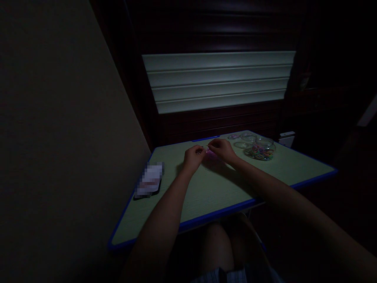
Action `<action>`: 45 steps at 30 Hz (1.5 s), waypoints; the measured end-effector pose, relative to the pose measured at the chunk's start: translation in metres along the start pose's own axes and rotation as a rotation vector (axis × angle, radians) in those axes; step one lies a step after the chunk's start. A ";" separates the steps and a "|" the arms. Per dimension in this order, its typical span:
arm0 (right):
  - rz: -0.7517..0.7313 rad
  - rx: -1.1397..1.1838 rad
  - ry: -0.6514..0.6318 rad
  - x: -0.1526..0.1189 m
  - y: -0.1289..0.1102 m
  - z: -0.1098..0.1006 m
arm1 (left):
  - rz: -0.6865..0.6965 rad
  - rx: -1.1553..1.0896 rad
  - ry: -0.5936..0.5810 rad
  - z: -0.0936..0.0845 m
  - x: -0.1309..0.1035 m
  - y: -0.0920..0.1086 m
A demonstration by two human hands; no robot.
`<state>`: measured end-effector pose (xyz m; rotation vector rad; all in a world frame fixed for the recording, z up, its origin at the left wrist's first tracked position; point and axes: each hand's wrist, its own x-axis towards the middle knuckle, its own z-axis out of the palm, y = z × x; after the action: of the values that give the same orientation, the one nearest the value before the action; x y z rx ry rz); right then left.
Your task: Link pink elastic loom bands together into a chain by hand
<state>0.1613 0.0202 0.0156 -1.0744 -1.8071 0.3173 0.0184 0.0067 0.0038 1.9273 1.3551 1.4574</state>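
Over the middle of the table, my left hand (193, 159) and my right hand (223, 150) are close together, their fingertips nearly meeting. Both are closed in a pinch at the upper edge of a small see-through plastic bag (216, 160) with pink or purple contents. Dim light blurs the bag's outline and what is inside it. To the right of my right hand stands a clear round jar (262, 149) holding many small coloured rings that look like hair ties.
Behind the jar are another clear container (248, 137), a clear round lid (242, 145) and a small pinkish item (234, 137). A phone-like slab (149, 181), its face pixelated, lies at the left. The pale table (188, 204) has a blue rim; a wall (73, 118) borders its left side.
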 end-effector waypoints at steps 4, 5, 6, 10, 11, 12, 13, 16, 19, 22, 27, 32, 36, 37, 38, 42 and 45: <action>-0.039 0.013 0.010 -0.001 -0.003 0.000 | -0.238 -0.182 -0.085 0.001 -0.002 0.004; -0.053 0.016 0.014 -0.001 -0.003 0.000 | -0.274 -0.213 -0.104 0.001 -0.003 0.005; -0.068 0.015 0.017 -0.001 -0.003 0.000 | -0.299 -0.234 -0.116 0.001 -0.003 0.006; -0.141 -0.036 0.023 -0.003 -0.005 -0.001 | -0.347 -0.302 -0.124 0.000 -0.001 0.007; -0.158 -0.053 0.020 -0.003 -0.006 -0.002 | -0.356 -0.318 -0.118 -0.001 -0.001 0.007; -0.171 -0.067 0.015 -0.004 -0.007 -0.002 | -0.363 -0.328 -0.109 -0.001 -0.001 0.008; -0.179 -0.078 0.011 -0.004 -0.007 -0.003 | -0.367 -0.330 -0.097 -0.002 0.000 0.008; -0.173 -0.092 0.007 -0.005 -0.009 -0.004 | -0.363 -0.314 -0.054 -0.002 -0.001 0.011; -0.154 -0.086 0.004 -0.005 -0.008 -0.003 | -0.346 -0.303 -0.023 -0.002 -0.002 0.011; -0.135 -0.066 -0.009 -0.004 -0.006 -0.002 | -0.323 -0.306 -0.014 -0.001 -0.002 0.010; -0.128 -0.072 -0.032 -0.004 -0.005 -0.001 | -0.304 -0.262 0.013 -0.002 0.000 0.007; -0.132 -0.070 -0.054 -0.005 -0.004 -0.001 | -0.264 -0.212 0.040 -0.002 0.002 0.004; -0.102 -0.060 -0.057 -0.005 -0.004 -0.001 | -0.221 -0.141 0.047 -0.002 0.005 -0.001; -0.095 -0.058 -0.056 -0.005 -0.004 -0.001 | -0.199 -0.123 0.046 -0.002 0.005 -0.002; -0.089 -0.055 -0.055 -0.005 -0.004 -0.001 | -0.171 -0.104 0.044 -0.001 0.005 -0.004; -0.068 -0.046 -0.052 -0.003 -0.002 0.000 | -0.033 -0.018 0.039 -0.001 0.004 -0.005; -0.047 -0.042 -0.037 -0.002 0.000 0.001 | 0.073 0.064 0.041 -0.001 0.003 -0.005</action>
<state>0.1605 0.0188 0.0144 -1.0595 -1.8766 0.2745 0.0154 0.0110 0.0019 2.0161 1.3785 1.5126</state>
